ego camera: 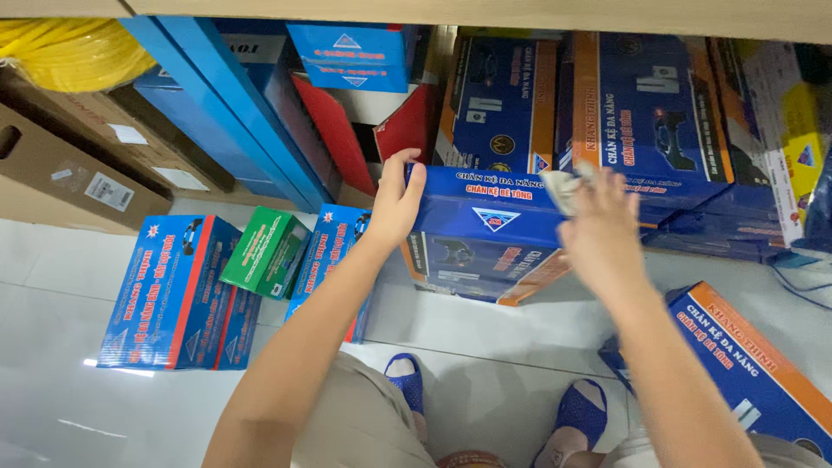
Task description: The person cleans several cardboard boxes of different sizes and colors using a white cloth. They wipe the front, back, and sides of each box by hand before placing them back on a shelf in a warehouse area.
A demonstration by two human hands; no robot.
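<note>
While tilted on the white floor [485, 338] below the shelf, blue box [485, 230] runs long axis left-right, top facing up. L hand [394, 204] grips its left end; R hand [598, 230] clutches a pale cloth [562, 186] against box top.

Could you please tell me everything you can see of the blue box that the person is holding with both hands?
The blue box looks like printed cardboard, with orange edging, a white triangle mark on its top and a product picture on its front. It stands tilted on the white tiled floor under a shelf, closed as far as shows. The left hand holds its upper left corner; the right hand, blurred, presses a pale cloth on its top right.
</note>
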